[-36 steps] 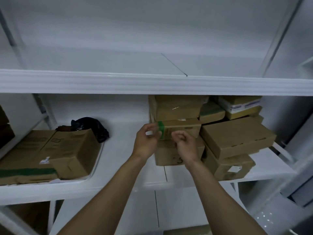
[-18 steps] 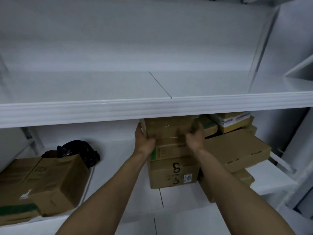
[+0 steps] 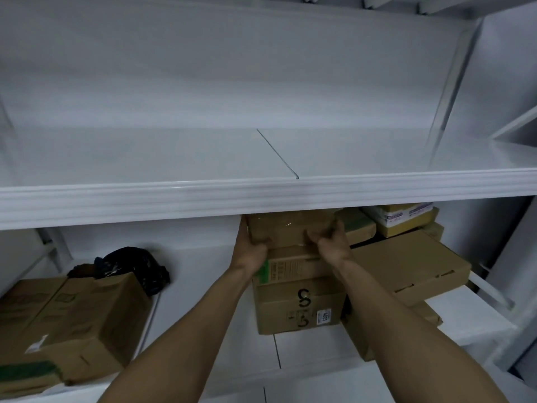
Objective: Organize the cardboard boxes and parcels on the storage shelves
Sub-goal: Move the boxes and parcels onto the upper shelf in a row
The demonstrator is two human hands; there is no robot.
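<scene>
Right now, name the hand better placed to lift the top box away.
Left, probably: left hand cups the top box round its lower corner; right hand only curls on its front.

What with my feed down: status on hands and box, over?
Left hand, right hand both gripping top box. Box atop centre stack. Upper shelf edge close overhead.

storeroom | white metal shelves (image 3: 261, 196) | stacked cardboard boxes (image 3: 406, 263)

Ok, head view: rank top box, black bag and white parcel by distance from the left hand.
1. The top box, held by the left hand.
2. The black bag, off to its left.
3. The white parcel, back right.
</scene>
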